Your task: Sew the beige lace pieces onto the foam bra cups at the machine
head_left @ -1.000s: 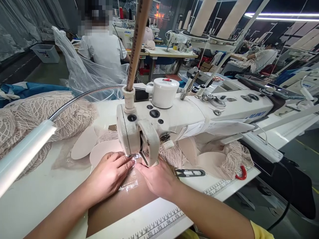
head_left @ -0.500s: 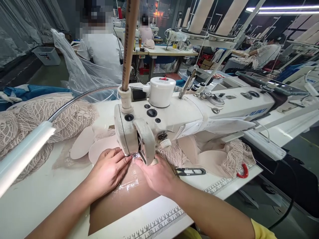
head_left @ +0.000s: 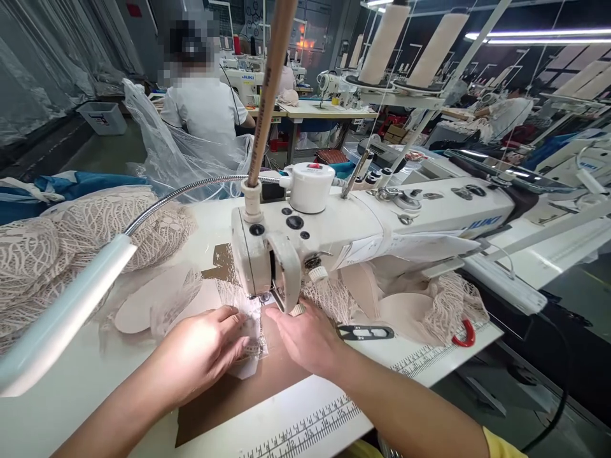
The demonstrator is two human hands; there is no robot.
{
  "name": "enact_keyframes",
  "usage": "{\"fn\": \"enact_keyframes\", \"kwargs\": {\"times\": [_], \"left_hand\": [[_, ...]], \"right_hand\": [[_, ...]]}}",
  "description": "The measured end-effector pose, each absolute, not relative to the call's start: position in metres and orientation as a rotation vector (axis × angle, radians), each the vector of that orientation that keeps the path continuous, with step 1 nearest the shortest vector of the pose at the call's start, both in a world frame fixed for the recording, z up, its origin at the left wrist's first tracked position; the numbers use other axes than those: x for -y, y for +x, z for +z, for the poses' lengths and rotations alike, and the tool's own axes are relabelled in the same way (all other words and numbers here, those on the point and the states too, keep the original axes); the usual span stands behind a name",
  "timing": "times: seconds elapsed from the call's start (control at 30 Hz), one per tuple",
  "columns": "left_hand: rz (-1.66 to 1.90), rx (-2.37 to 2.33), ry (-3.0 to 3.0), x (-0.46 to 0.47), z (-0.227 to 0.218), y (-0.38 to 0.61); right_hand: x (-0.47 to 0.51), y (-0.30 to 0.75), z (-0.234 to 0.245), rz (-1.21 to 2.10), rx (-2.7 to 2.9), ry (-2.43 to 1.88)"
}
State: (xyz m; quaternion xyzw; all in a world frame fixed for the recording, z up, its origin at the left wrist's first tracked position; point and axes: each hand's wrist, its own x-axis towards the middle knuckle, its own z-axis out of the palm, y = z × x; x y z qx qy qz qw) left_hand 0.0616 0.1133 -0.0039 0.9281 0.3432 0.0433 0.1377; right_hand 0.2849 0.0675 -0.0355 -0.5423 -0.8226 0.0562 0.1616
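Observation:
The white sewing machine (head_left: 305, 238) stands in front of me, its needle area low at the head. Just left of the needle, my left hand (head_left: 210, 346) is closed on pale lace fabric (head_left: 252, 324), fingers bent and thumb near them. Smooth beige bra cups (head_left: 143, 305) trail from the lace to the left. My right hand (head_left: 308, 337) lies low beside the presser foot, thumb stretched toward it; the machine head partly hides its fingers. Beneath both hands is a brown sheet (head_left: 210, 410) on the table. Black thread snips (head_left: 365, 333) lie right of my right hand.
A heap of beige lace (head_left: 95, 235) lies at left under a lamp (head_left: 71, 315) on a bendable neck. More cups and lace (head_left: 410, 312) sit right of the machine, near a red curved object (head_left: 464, 333). A printed ruler (head_left: 305, 429) runs along the front edge. A person (head_left: 203, 108) sits ahead.
My left hand has moved slightly left and down from the needle, and lace now shows across the brown sheet beside it. The cups at left have shifted. My right hand stays near the presser foot.

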Motion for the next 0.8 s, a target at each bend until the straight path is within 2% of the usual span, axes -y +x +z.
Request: {"fn": "enact_keyframes", "kwargs": {"times": [0.23,0.8], "left_hand": [[0.261,-0.816,2.831,-0.121,-0.018,0.072],[0.327,-1.021,2.942,-0.101,-0.037,0.092]], "right_hand": [[-0.067,0.282,-0.033,0.190,2.447,-1.400],[-0.068,0.281,-0.035,0.206,2.469,-1.436]]}}
